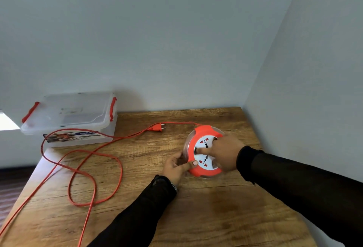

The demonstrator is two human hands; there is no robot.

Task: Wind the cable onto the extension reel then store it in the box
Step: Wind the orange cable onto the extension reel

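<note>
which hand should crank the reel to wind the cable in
Right: the right hand already lies on the reel's white centre, one finger in its recess. The left hand grips the rim, steadying it.

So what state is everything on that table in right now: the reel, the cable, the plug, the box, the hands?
Extension reel: flat on the table, socket face up.
Cable: mostly unwound, looped loosely across the table, running off the near left edge.
Plug: unplugged, lying on the table.
Box: lid on, red latches down.
Left hand: gripping the reel's rim.
Right hand: on the reel's face, finger at the centre.
</note>
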